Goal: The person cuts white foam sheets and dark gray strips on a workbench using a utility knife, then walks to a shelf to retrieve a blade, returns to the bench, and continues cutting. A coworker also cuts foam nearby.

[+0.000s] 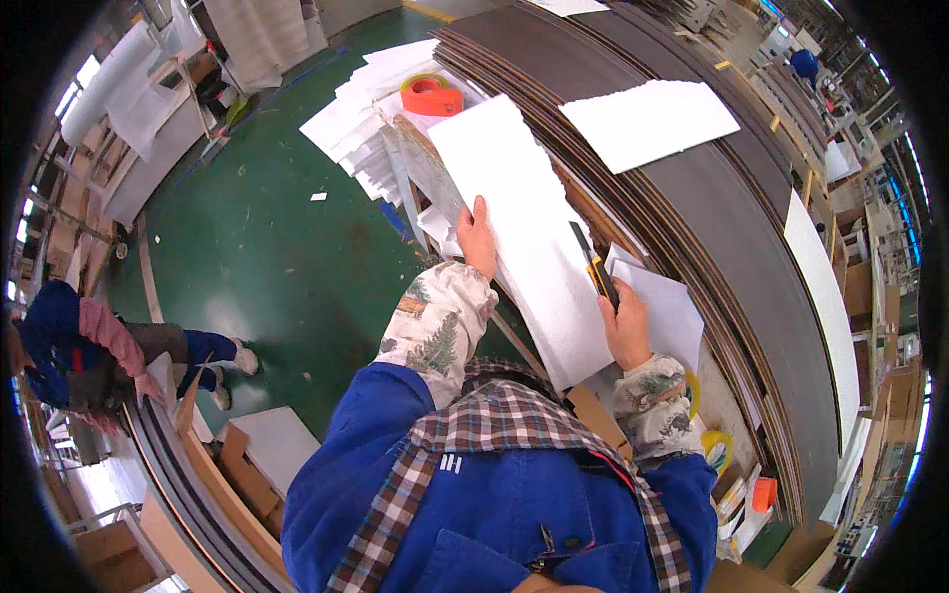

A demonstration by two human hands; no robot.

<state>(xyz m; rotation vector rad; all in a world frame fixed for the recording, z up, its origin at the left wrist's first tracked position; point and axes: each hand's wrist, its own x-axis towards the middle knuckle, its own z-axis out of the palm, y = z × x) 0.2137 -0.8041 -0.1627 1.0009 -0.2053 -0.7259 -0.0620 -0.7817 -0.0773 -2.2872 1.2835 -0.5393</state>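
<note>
A long white foam sheet (529, 217) with one ragged long edge lies slanting in front of me. My left hand (476, 240) grips its left edge, thumb up along the side; the other fingers are partly hidden. On the sheet's right side, my right hand (626, 324) is closed around a yellow and black utility knife (598, 272), its tip pointing away from me. Beneath and beside the right hand are pale loose sheets (664, 304). Past the far end of the foam sheet sits an orange tape dispenser (432, 97) with a yellowish roll.
Stacked dark boards (692, 198) run along my right, with another white foam piece (652, 121) on top. White foam strips (348, 124) are piled at the far left of the work spot. A co-worker (94, 351) stands at left beside dark curved-looking panels (183, 494).
</note>
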